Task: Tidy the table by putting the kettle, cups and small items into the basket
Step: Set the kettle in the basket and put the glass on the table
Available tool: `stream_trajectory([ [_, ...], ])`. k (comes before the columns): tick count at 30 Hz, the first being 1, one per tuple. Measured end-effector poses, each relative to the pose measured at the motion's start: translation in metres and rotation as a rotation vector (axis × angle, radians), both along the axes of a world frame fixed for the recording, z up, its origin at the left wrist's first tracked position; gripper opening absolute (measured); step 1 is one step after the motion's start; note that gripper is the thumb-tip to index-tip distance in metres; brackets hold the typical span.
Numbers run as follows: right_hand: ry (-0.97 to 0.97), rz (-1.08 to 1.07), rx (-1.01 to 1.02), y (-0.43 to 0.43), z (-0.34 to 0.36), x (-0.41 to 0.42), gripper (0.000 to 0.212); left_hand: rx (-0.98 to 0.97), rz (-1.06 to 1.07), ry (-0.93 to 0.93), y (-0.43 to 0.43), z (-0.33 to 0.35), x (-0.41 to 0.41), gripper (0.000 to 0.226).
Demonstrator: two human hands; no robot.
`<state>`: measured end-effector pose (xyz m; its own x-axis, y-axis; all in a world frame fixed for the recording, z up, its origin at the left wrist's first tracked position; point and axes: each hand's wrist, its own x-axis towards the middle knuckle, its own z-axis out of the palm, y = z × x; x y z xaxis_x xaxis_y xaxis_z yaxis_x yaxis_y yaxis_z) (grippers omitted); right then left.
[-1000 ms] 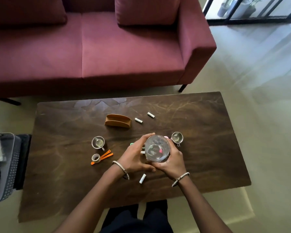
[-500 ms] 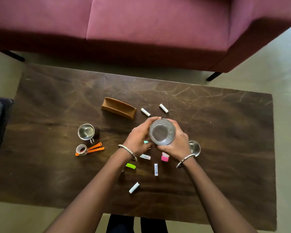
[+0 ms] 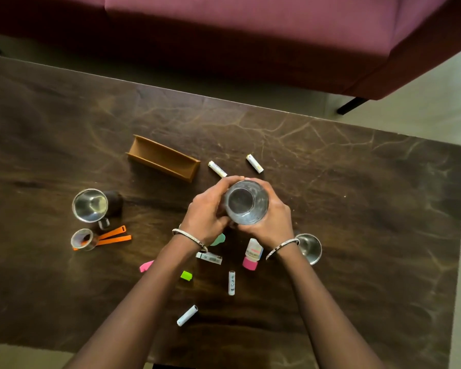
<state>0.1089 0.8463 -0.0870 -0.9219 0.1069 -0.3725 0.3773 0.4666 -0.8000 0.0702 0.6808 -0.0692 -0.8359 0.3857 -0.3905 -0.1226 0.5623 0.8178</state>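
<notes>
The view has closed in — both hands, left hand [image 3: 206, 213] and right hand [image 3: 270, 221], grip the kettle [image 3: 246, 202] mid-frame above the table [image 3: 357, 182]; likely lifting it — the basket is out of view.

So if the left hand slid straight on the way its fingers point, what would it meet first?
The left hand is wrapped on the glass jar, fingers pointing up-right toward the sofa side. Past the jar, the nearest thing on that line is probably a battery; depth is hard to judge.

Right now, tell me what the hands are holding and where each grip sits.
Both hands hold one clear glass jar: the left hand wraps its left side wall, the right hand its right side wall. Its open mouth faces up.
</notes>
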Motion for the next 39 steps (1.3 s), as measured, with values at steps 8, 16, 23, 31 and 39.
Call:
stream_trajectory([
  [8, 0.040, 0.005, -0.024, -0.006, -0.006, 0.001, 0.082, 0.053, 0.019, 0.034, -0.007, -0.008, 0.003, 0.077],
  [16, 0.056, 0.072, -0.002, -0.008, -0.009, -0.004, 0.081, 0.077, 0.013, 0.015, -0.015, -0.011, 0.001, 0.082],
  [23, 0.086, 0.062, 0.037, -0.012, -0.013, 0.000, 0.083, 0.040, -0.002, 0.021, -0.017, -0.016, 0.001, 0.087],
  [31, 0.085, 0.074, 0.071, -0.012, -0.015, 0.000, 0.082, 0.055, 0.043, -0.007, -0.017, -0.017, 0.008, 0.087],
  [39, -0.041, 0.055, 0.015, -0.001, -0.015, -0.001, 0.084, -0.070, 0.260, -0.048, -0.025, -0.016, 0.033, 0.069],
])
